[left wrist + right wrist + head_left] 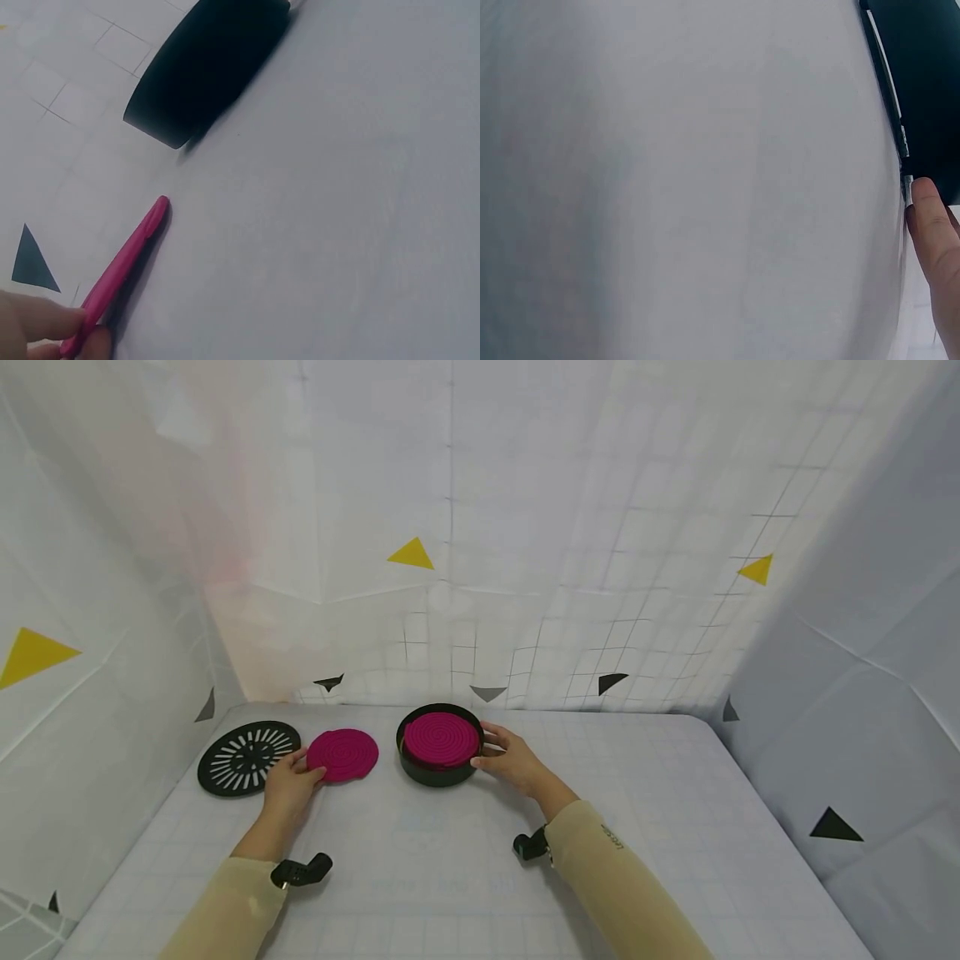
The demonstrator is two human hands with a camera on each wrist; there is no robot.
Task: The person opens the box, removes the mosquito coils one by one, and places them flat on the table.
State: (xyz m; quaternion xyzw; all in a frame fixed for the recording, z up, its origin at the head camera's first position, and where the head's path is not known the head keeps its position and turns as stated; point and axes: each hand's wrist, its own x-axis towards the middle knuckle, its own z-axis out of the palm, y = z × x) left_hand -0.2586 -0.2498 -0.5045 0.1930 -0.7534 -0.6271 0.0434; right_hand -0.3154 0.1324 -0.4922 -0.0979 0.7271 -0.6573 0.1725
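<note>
One slack pinch at the rim could let the pink mat (343,755), near the worktop's (450,877) far edge, twist or slip from the left hand (288,785), which might also nudge the slotted black plate (249,758) beside it, by the far left corner; too hard a push could slide the black tub (438,778). Left thumb and fingers pinch the mat; the right hand (516,764), thumb and fingers parted, grips the tub's right side, a second pink mat (441,739) inside

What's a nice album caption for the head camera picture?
Left hand pinches one pink disc; right hand holds the black dish containing another.
</note>
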